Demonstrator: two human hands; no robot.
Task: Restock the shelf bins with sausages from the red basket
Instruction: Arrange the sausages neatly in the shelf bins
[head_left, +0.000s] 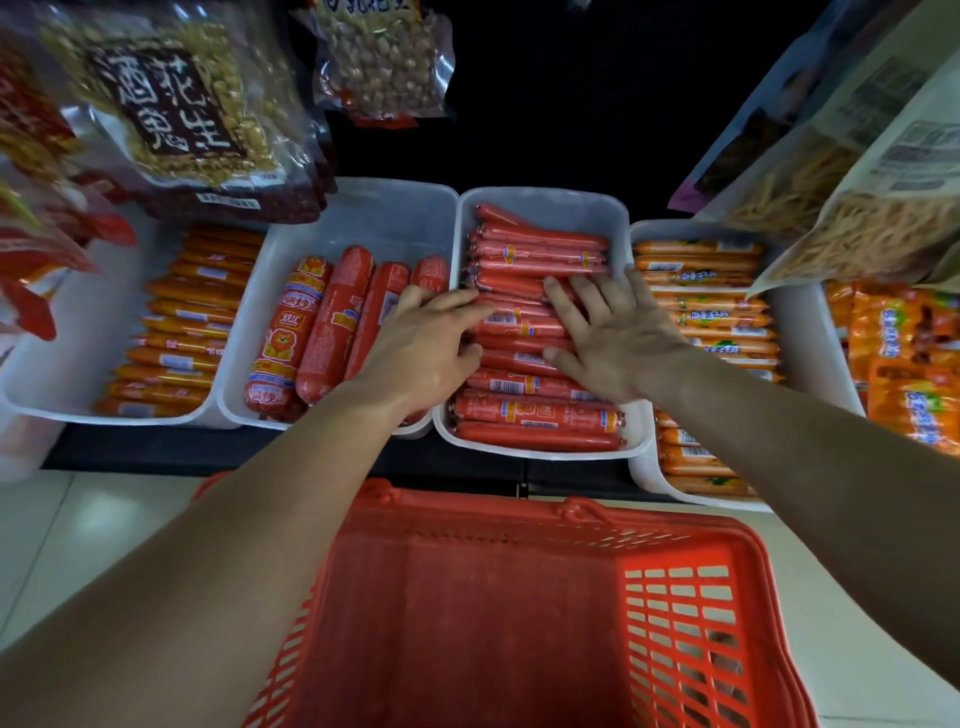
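Note:
A white shelf bin (540, 200) in the middle holds several thin red sausages (535, 249) stacked crosswise. My left hand (421, 348) lies on the bin's left edge, its fingers stretched over the sausages. My right hand (613, 332) presses flat on the stack with its fingers spread. The red basket (519, 613) stands on the floor below the shelf, and its visible inside holds nothing.
Left of the middle bin, a white bin (363, 218) holds thick red sausages (317, 332). Bins of orange sausages sit far left (176, 327) and right (711, 312). Bags of peanuts (171, 109) and dried snacks (852, 171) hang above. The floor is pale tile (104, 519).

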